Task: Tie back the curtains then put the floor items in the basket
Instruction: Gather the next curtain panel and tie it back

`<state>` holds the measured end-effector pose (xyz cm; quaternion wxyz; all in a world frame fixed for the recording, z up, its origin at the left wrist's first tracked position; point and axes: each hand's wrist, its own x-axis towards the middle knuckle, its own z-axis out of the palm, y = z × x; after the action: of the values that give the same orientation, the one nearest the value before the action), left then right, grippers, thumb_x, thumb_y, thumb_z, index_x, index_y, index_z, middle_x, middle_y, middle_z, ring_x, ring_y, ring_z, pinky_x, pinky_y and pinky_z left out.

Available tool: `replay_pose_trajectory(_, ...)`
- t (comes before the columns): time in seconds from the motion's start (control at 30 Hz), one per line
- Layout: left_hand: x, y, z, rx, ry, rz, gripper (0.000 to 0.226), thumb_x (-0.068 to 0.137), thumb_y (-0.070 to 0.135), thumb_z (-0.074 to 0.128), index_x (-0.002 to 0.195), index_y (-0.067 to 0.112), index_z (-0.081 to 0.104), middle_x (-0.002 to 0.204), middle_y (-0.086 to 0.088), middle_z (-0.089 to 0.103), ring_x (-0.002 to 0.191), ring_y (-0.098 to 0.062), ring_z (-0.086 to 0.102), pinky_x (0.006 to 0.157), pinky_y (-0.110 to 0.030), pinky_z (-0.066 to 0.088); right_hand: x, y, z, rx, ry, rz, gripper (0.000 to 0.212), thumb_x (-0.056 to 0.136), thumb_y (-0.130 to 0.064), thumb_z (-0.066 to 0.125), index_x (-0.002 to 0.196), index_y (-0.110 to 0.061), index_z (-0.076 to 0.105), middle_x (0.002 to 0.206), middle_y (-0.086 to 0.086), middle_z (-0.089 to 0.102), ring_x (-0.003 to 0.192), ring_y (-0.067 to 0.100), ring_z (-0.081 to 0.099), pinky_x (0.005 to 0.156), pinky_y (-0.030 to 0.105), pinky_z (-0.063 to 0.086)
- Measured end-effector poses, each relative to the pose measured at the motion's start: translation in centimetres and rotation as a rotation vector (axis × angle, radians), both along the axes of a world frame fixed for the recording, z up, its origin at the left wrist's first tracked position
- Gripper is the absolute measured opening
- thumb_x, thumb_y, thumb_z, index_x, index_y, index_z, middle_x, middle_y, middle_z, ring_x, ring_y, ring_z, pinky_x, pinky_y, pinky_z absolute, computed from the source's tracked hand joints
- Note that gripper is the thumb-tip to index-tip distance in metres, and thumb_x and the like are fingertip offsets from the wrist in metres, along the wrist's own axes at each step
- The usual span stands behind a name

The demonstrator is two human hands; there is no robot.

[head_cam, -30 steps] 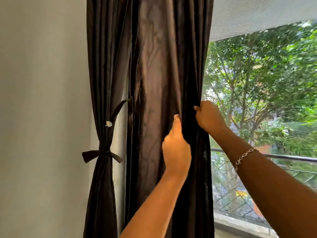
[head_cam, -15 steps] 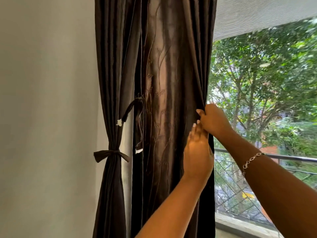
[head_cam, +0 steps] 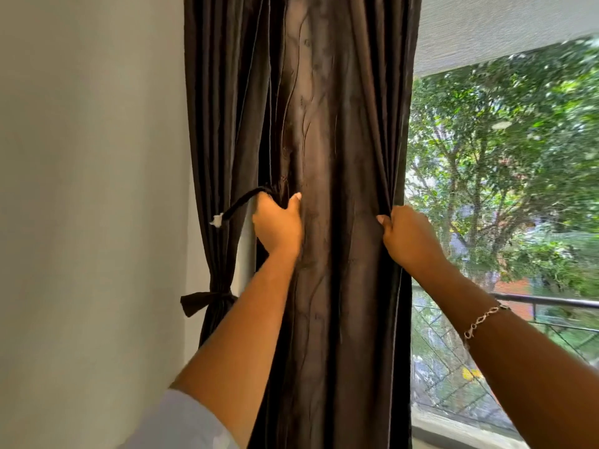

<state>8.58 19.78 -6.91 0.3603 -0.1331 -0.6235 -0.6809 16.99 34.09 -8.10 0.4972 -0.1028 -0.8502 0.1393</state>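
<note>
Since the curtain (head_cam: pixel 327 150) seems soft and heavy, my left hand (head_cam: pixel 278 229) clutches its nine-o'clock fold, my right hand (head_cam: pixel 411 238) its three-o'clock edge.

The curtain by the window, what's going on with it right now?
A person is bunching the curtain with both hands. The left hand grips its left side, thumb in front, and the right hand grips its right edge next to the window. A tie-back strap with a white tip sticks out beside the left hand, not yet round the curtain. A thinner panel by the wall is already tied with a bow.
</note>
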Motion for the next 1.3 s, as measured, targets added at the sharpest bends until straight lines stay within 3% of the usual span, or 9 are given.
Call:
replay_pose_trajectory(0.07,-0.4,0.3,1.0,0.073,-0.068,-0.074,0.049,0.085,0.019,0.065,0.125,-0.002,0.047,0.127,-0.017,0.055,0.118,-0.032,0.052,0.096,-0.036,0.041,0.1,-0.1,0.0,0.002,0.009,-0.012,0.032,0.097,-0.019,0.044,0.068,-0.008,0.035,0.093,0.028,0.059,0.088,0.043,0.057,0.064,0.033,0.033)
replay_pose_trajectory(0.2,-0.9,1.3,1.2,0.118,-0.098,-0.114,0.041,0.085,0.006,0.062,0.124,0.0,0.052,0.125,-0.017,0.057,0.117,-0.032,0.053,0.097,-0.038,0.044,0.1,-0.1,-0.2,-0.009,0.0,-0.036,0.042,0.095,-0.018,0.046,0.058,-0.018,0.026,0.091,0.028,0.06,0.086,0.043,0.058,0.063,0.033,0.035)
replay_pose_trajectory(0.37,-0.4,1.9,0.2,0.106,-0.072,0.088,0.038,0.088,0.021,0.061,0.122,0.007,0.057,0.123,-0.013,0.06,0.124,-0.029,0.046,0.095,-0.041,0.045,0.1,0.2,-0.1,0.007,-0.003,-0.062,0.043,0.096,-0.018,0.044,0.058,-0.02,0.023,0.09,0.026,0.061,0.081,0.04,0.058,0.062,0.033,0.034)
replay_pose_trajectory(0.7,-0.7,1.8,0.8,0.272,-0.086,-0.177,0.031,0.082,0.006,0.066,0.111,-0.004,0.06,0.114,-0.018,0.064,0.106,-0.031,0.06,0.086,-0.026,0.044,0.0,-0.4,-0.1,0.009,-0.024,-0.106,0.041,0.096,-0.017,0.042,0.059,-0.018,0.026,0.091,0.024,0.061,0.082,0.039,0.058,0.062,0.034,0.036)
replay_pose_trajectory(0.9,1.1,3.4,0.0,0.287,-0.038,-0.343,0.021,0.079,0.001,0.067,0.099,-0.004,0.064,0.103,-0.019,0.067,0.097,-0.027,0.061,0.091,-0.036,0.049,-0.6,-2.3,-0.2,0.055,-0.108,-0.172,0.01,0.09,0.001,0.041,0.091,-0.003,0.05,0.1,0.024,0.06,0.09,0.04,0.058,0.063,0.036,0.036)
replay_pose_trajectory(0.93,1.3,3.8,-0.1,0.259,-0.039,-0.397,0.005,0.081,0.001,0.066,0.085,0.002,0.065,0.09,-0.015,0.067,0.092,-0.025,0.059,0.09,-0.038,0.048,-0.8,-2.6,-0.2,0.064,-0.115,-0.179,0.012,0.09,0.002,0.041,0.095,-0.001,0.051,0.101,0.024,0.061,0.092,0.04,0.059,0.063,0.036,0.035)
replay_pose_trajectory(1.0,1.9,4.5,-0.4,0.149,-0.084,-0.461,0.027,0.085,0.007,0.061,0.061,0.017,0.052,0.068,-0.002,0.054,0.083,-0.022,0.053,0.086,-0.038,0.048,-1.1,-3.1,-0.2,0.094,-0.11,-0.186,0.014,0.09,0.0,0.041,0.099,0.0,0.052,0.103,0.022,0.061,0.095,0.04,0.059,0.065,0.037,0.035)
replay_pose_trajectory(1.17,3.2,5.2,-0.2,0.219,-0.157,-0.585,0.021,0.084,0.002,0.06,0.067,0.013,0.053,0.062,0.002,0.05,0.055,-0.011,0.048,0.039,-0.01,0.04,-1.4,-3.6,0.0,0.152,-0.129,-0.185,0.018,0.093,-0.005,0.039,0.106,-0.001,0.052,0.108,0.02,0.06,0.099,0.038,0.059,0.067,0.036,0.034)
replay_pose_trajectory(1.3,4.0,5.4,0.1,0.29,-0.193,-0.68,0.008,0.083,0.003,0.061,0.09,0.007,0.062,0.073,-0.001,0.056,0.07,-0.017,0.055,0.072,-0.027,0.051,-1.3,-3.7,0.2,0.202,-0.156,-0.164,0.019,0.093,-0.005,0.042,0.109,-0.003,0.052,0.109,0.018,0.06,0.098,0.036,0.059,0.067,0.034,0.035)
